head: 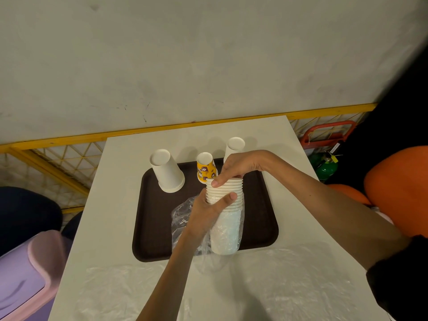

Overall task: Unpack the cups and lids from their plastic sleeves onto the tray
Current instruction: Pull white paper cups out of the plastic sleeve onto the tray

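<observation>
A stack of white paper cups [225, 230] stands rim-up over the dark brown tray [264, 218], its lower half still inside a clear plastic sleeve [183, 218]. My left hand [208, 214] wraps the stack's middle and the bunched sleeve. My right hand [238, 166] grips the top rims of the stack from above. On the tray's far side stand an upside-down stack of white cups [166, 171], an upside-down yellow printed cup [206, 166] and another upside-down white cup stack [235, 145], partly hidden by my right hand.
The tray lies on a white table [120, 205]. Empty clear plastic sleeves [289, 281] lie flat on the table's near part. A lilac bin [25, 274] stands at the left, a yellow wire fence [58, 154] behind, orange shapes [398, 188] at the right.
</observation>
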Demonstrator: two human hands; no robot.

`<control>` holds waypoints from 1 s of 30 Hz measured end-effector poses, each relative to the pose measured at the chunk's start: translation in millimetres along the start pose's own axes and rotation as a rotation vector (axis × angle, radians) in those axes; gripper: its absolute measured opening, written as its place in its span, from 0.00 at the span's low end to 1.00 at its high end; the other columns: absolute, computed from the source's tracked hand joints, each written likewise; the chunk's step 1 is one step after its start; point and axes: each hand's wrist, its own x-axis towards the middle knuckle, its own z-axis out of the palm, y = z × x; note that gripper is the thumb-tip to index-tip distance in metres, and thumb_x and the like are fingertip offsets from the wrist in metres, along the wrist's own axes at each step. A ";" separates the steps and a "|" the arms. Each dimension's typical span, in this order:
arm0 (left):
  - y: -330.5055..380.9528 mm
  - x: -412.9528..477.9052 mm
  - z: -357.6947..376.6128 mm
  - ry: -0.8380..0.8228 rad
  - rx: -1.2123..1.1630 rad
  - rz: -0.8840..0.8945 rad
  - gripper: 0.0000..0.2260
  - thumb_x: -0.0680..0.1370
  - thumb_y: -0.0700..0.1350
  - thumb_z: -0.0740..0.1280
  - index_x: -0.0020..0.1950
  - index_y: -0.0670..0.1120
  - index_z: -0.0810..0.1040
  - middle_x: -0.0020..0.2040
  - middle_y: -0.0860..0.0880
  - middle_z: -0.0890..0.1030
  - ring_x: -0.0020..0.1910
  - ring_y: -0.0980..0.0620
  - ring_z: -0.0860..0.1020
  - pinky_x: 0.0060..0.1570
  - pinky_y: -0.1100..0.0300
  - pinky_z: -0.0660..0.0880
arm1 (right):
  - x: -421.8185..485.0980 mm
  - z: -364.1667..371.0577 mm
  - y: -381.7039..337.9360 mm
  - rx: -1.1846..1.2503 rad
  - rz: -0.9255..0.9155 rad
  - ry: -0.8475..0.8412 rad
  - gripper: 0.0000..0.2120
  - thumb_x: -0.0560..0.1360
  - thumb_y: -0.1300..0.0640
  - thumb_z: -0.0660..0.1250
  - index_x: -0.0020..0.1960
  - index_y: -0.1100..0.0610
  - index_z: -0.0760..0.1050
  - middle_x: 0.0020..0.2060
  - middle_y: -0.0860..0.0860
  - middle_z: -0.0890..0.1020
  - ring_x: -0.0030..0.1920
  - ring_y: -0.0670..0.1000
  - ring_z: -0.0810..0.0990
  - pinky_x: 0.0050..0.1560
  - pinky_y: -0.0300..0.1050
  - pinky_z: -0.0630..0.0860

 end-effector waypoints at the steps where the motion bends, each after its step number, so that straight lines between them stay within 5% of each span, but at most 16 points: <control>1: 0.4 -0.7 -0.2 -0.009 0.000 0.003 0.22 0.68 0.53 0.71 0.59 0.53 0.72 0.56 0.50 0.80 0.55 0.52 0.79 0.57 0.55 0.76 | -0.1 -0.4 0.1 0.000 0.001 -0.003 0.05 0.76 0.48 0.65 0.46 0.49 0.74 0.43 0.44 0.79 0.44 0.44 0.79 0.43 0.32 0.75; 7: -1.8 1.5 -1.7 -0.009 0.045 0.021 0.33 0.62 0.58 0.72 0.65 0.49 0.72 0.58 0.49 0.81 0.57 0.51 0.79 0.60 0.51 0.76 | -0.2 -4.5 0.5 0.007 0.010 0.007 0.05 0.76 0.49 0.65 0.44 0.49 0.74 0.42 0.45 0.80 0.43 0.44 0.80 0.39 0.31 0.76; 18: -6.6 5.4 0.4 0.000 0.040 0.006 0.30 0.64 0.55 0.73 0.64 0.48 0.71 0.56 0.51 0.80 0.54 0.54 0.79 0.49 0.64 0.76 | 4.5 -6.0 1.7 -0.083 0.023 0.032 0.10 0.76 0.47 0.65 0.53 0.52 0.72 0.52 0.50 0.77 0.54 0.50 0.76 0.52 0.43 0.76; 24: -16.8 7.2 -4.6 0.030 0.053 -0.013 0.36 0.60 0.60 0.78 0.63 0.47 0.73 0.56 0.49 0.81 0.55 0.51 0.80 0.55 0.56 0.78 | -7.1 -20.4 8.5 0.113 -0.068 0.286 0.28 0.67 0.41 0.69 0.57 0.60 0.75 0.51 0.54 0.78 0.52 0.53 0.77 0.52 0.45 0.75; 30: -11.5 7.1 -6.2 0.191 -0.080 0.000 0.29 0.63 0.55 0.73 0.62 0.47 0.73 0.56 0.47 0.81 0.54 0.50 0.80 0.55 0.54 0.77 | -17.8 -29.9 32.1 0.366 -0.095 0.303 0.15 0.77 0.54 0.64 0.63 0.55 0.69 0.55 0.55 0.77 0.54 0.54 0.76 0.56 0.47 0.75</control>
